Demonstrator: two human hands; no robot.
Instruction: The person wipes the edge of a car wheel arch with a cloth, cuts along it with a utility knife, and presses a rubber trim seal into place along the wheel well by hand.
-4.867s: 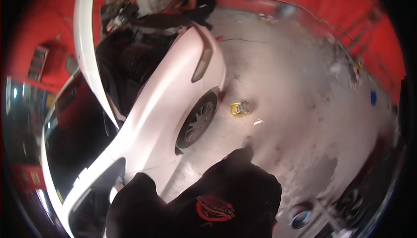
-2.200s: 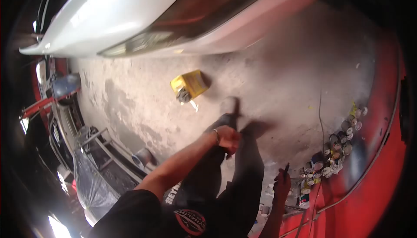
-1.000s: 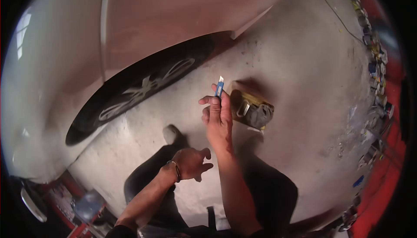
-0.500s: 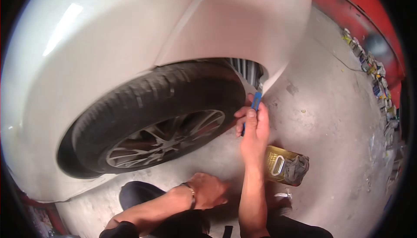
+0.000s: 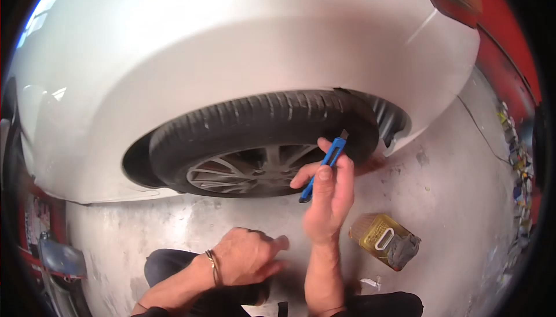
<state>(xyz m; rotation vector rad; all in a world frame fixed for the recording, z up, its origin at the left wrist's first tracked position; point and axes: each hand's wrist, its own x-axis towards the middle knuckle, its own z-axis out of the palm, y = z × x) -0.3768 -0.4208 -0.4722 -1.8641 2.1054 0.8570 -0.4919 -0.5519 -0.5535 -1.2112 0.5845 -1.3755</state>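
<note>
Blue cutter (image 5: 333, 153) sits pinched in the right hand (image 5: 329, 195), left hand (image 5: 246, 255) loosely spread.

A pale grey floor (image 5: 452, 215) is seen, its surface mottled by stains and small dark marks. Well in from the floor's right edge, a gold-coloured tin (image 5: 373, 231) is stood upright, and its top, fitted with a pale handle, is partly covered by a crumpled grey rag (image 5: 404, 251). Near the tin, a small white scrap (image 5: 371, 283) is left lying. The right edge is lined by a row of cans (image 5: 519, 184), blurred together, toward which a thin dark cable (image 5: 485, 133) is stretched.
</note>
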